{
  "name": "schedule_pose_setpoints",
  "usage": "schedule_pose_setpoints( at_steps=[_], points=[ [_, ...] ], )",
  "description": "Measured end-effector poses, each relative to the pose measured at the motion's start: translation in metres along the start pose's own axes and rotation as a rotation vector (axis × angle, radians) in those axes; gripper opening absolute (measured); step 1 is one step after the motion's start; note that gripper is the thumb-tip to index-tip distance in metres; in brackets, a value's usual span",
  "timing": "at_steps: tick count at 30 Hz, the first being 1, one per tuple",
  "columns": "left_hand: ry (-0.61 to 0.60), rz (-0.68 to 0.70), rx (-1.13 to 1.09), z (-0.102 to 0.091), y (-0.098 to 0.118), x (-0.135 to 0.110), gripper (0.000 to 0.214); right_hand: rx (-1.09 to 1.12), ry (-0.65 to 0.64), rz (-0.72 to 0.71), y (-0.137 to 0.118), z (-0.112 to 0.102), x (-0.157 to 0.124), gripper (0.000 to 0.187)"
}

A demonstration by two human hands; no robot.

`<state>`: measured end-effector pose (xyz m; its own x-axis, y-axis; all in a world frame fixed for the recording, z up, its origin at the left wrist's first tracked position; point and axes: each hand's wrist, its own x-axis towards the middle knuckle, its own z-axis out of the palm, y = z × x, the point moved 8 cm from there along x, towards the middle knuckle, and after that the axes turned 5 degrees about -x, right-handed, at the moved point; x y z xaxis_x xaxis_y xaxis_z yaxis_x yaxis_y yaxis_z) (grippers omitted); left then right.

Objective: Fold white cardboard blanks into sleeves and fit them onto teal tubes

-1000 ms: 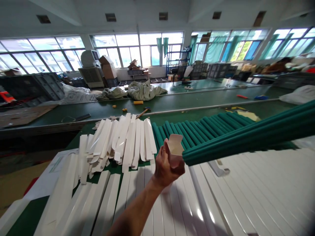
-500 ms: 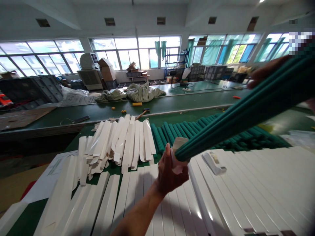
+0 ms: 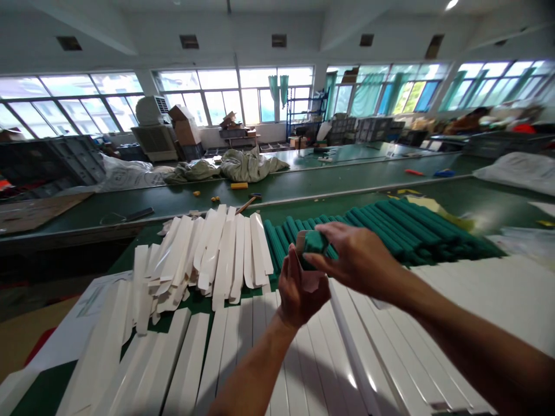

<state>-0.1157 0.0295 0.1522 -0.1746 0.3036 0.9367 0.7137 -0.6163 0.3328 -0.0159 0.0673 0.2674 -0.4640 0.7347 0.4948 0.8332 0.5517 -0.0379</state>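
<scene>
My left hand (image 3: pixel 301 297) is wrapped round the open end of a long white carton (image 3: pixel 310 281), whose flaps stand out beside the fingers. Out of that opening sticks the short end of a dark green ribbed roll (image 3: pixel 315 241); the rest of it is hidden inside. My right hand (image 3: pixel 353 254) grips this end between thumb and fingers, close to my left hand. Below both hands lies a row of closed white cartons (image 3: pixel 234 341), side by side. Behind the right hand rests a stack of similar green rolls (image 3: pixel 403 228).
Flattened white cartons (image 3: pixel 217 251) are heaped left of the rolls. Across the green table (image 3: pixel 303 205) lie a hammer (image 3: pixel 247 203), a yellow block (image 3: pixel 239 186) and crumpled grey-green cloth (image 3: pixel 251 164). A paper sheet (image 3: pixel 82 318) is at the left, clear plastic bags (image 3: pixel 526 245) at the right.
The green roll has gone down into the carton, from mostly outside to only a short end showing. My right hand has come from the upper right down to the carton's mouth.
</scene>
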Motion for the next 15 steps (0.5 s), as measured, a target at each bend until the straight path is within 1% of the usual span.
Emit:
schedule_pose_setpoints(
  at_steps=[1, 2, 3, 6, 8, 10, 13, 15],
  points=[
    [-0.001, -0.007, -0.002, 0.002, -0.001, -0.003, 0.082, 0.051, -0.009, 0.047, 0.005, 0.019, -0.009, 0.045],
    [-0.012, -0.022, -0.010, 0.004, -0.004, -0.007, 0.082, 0.153, -0.019, 0.094, 0.010, 0.037, -0.018, 0.050],
    [-0.025, -0.041, -0.017, 0.007, -0.006, -0.010, 0.082, 0.301, -0.022, 0.150, 0.016, 0.053, -0.027, 0.053],
    [-0.026, -0.068, -0.009, 0.009, -0.013, -0.016, 0.085, 0.871, -0.036, 0.342, 0.031, 0.090, -0.049, 0.053],
    [-0.022, -0.080, -0.005, 0.010, -0.016, -0.018, 0.086, 1.183, -0.028, 0.462, 0.035, 0.107, -0.058, 0.052],
    [-0.042, -0.075, -0.033, 0.011, -0.016, -0.018, 0.085, 1.393, -0.004, 0.525, 0.033, 0.119, -0.061, 0.047],
    [-0.111, -0.044, -0.109, 0.011, -0.012, -0.019, 0.076, 1.599, 0.011, 0.568, 0.024, 0.134, -0.059, 0.043],
    [-0.185, -0.063, -0.185, 0.011, -0.010, -0.018, 0.069, 1.629, 0.097, 0.649, 0.025, 0.142, -0.060, 0.041]
  ],
)
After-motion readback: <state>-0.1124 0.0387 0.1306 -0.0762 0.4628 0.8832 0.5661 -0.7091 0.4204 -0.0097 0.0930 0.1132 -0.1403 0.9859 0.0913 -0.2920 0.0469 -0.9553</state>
